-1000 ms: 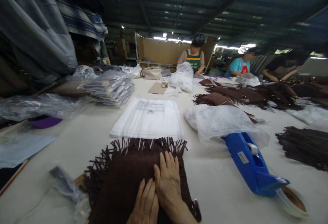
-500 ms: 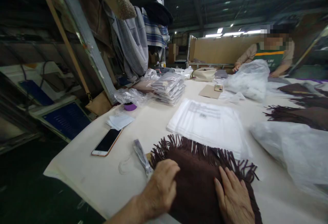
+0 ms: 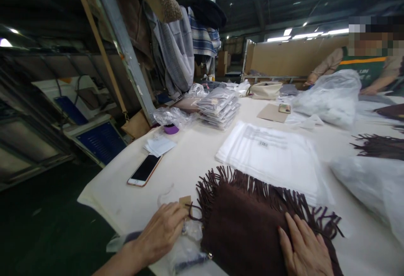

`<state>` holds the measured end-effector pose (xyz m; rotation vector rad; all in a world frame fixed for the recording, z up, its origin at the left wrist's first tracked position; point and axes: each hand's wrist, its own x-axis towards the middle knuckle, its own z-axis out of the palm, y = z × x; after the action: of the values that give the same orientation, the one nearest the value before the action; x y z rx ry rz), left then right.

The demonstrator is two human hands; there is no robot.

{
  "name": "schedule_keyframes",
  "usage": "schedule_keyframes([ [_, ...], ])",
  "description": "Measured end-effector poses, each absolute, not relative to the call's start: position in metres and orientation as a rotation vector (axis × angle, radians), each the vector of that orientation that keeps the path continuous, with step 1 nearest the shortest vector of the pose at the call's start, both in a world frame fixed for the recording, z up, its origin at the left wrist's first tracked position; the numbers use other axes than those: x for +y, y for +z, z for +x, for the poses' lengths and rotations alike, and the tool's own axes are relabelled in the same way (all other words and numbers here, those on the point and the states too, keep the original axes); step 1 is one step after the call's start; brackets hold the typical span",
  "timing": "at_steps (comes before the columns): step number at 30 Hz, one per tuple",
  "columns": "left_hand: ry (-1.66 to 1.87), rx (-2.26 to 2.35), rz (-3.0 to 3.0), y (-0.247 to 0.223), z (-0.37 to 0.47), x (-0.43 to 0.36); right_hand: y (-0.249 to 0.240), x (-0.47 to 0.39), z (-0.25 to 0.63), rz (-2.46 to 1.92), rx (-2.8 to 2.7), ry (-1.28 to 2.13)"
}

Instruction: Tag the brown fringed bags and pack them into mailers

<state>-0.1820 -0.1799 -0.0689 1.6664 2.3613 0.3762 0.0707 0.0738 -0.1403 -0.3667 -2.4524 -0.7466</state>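
Note:
My right hand (image 3: 304, 244) lies flat on a folded dark brown fringed scarf (image 3: 246, 229), fingers stretched out. Left of the scarf, my left hand (image 3: 168, 227) has its fingers curled together at the table, beside a small tan tag (image 3: 185, 200); what they pinch, if anything, is hidden. A brown fringe strand loops out near those fingertips. Clear plastic (image 3: 193, 230) shows between that hand and the scarf. Part of a dark object (image 3: 132, 236) sticks out behind my left wrist. A small shiny bead-like piece (image 3: 210, 256) sits at the scarf's left edge.
White printed bags (image 3: 268, 154) lie beyond the scarf. A phone (image 3: 145, 170), pale blue paper (image 3: 159, 145), purple tape roll (image 3: 171, 128) and bagged goods (image 3: 219, 107) are farther left. A large plastic bag (image 3: 372, 192) lies right. Across the table stands a person (image 3: 362, 67).
My left hand has moved left off the scarf's edge, down beside the tan tag. The plastic-covered handle has left its earlier spot. My right hand stays on the scarf; the view has shifted left.

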Motion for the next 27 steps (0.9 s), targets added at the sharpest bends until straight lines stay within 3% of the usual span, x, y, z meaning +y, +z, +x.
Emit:
schedule_keyframes([
  [6,0.291,2.436,1.652,-0.085,-0.203,-0.162,-0.152,0.077,0.076,-0.368,-2.488,-0.711],
  [14,0.08,2.377,1.656,-0.072,-0.21,-0.159,-0.142,0.071,0.073,-0.419,-2.468,-0.641],
  [21,-0.027,2.512,1.425,-0.067,-0.213,-0.208,-0.147,0.074,0.075,-0.389,-2.486,-0.62],
  [27,0.23,2.511,1.49,-0.06,-0.182,-0.194,-0.149,0.072,0.074,-0.438,-2.475,-0.589],
])
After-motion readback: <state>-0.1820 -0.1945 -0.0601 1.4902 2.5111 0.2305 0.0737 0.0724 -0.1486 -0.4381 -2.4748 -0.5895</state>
